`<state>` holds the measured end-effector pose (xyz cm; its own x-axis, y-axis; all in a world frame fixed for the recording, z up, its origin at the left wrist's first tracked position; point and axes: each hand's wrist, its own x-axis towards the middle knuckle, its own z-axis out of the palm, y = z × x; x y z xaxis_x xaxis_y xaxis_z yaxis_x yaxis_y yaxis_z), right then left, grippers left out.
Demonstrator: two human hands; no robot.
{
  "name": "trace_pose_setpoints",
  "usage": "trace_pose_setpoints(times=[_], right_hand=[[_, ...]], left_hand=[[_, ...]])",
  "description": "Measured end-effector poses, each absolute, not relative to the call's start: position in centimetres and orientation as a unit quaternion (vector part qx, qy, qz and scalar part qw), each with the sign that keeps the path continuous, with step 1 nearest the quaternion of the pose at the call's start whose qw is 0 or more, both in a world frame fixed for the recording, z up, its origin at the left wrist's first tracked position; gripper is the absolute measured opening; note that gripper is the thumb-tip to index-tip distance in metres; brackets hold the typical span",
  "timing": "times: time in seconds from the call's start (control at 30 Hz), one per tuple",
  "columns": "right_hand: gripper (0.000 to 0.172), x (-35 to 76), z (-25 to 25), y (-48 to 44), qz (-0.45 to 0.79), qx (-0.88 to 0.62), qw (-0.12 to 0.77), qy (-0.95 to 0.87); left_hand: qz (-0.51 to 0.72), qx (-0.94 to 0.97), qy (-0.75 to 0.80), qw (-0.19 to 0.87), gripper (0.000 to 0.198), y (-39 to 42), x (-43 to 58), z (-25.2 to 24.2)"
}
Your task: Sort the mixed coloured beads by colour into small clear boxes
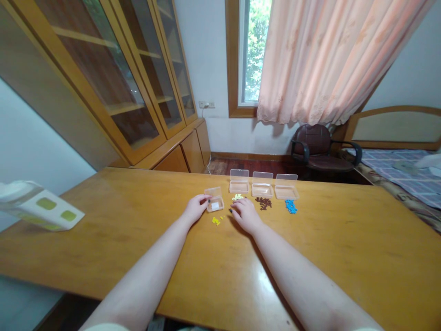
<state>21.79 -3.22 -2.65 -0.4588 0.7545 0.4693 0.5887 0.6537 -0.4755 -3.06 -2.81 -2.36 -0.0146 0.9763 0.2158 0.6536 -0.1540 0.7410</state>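
Work looks early: yellow pieces [216,221], pale pieces [237,197], brown pieces [263,203] and blue pieces [291,207] lie loose on the table [310,257], short of its far edge. Three open boxes [239,186] line that edge; a fourth box [215,205] (contents too small to tell) sits left of them, its left side pinched by the left hand [198,205]. The right hand [245,214] hangs half-curled beside the pale pieces; whether its fingers grip anything, I cannot tell.

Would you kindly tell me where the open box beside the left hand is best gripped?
Probably by the left wall of the clear box, from the left: its lid stands open on the far side, and yellow pieces lie before the near side.
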Motion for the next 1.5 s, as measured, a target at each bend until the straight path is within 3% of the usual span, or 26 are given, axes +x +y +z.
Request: trace_pose_setpoints(times=[0.3, 0.8, 0.97, 1.1, 1.27, 1.5], right_hand=[[0.019, 21.9, -2.2, -3.3, 0.125, -0.408, 0.334, -0.840], [0.012, 21.2, -1.7, -4.5, 0.077, -0.361, 0.263, -0.891], [0.014, 21.4, -1.5, -5.1, 0.094, -0.351, 0.227, -0.904], [0.016, 21.3, -1.3, -5.5, 0.121, -0.330, 0.206, -0.913], [0.021, 21.3, -1.0, -5.3, 0.144, -0.334, 0.191, -0.912], [0.024, 21.3, -0.6, -5.3, 0.129, -0.343, 0.142, -0.919]], left_hand=[[0.369, 0.597, 0.676, 0.226, 0.029, -0.5, -5.0, -1.9], [0.335, 0.716, 0.571, 0.221, 0.028, -5.1, -1.6, -2.2], [0.380, 0.670, 0.630, 0.101, 0.025, -7.4, -1.6, -1.3], [0.305, 0.743, 0.596, 0.028, 0.022, -9.4, -1.2, -0.2], [0.219, 0.795, 0.565, 0.024, 0.017, -9.2, -0.9, -0.2], [0.218, 0.785, 0.579, 0.018, 0.018, -8.7, -0.8, -0.6]])
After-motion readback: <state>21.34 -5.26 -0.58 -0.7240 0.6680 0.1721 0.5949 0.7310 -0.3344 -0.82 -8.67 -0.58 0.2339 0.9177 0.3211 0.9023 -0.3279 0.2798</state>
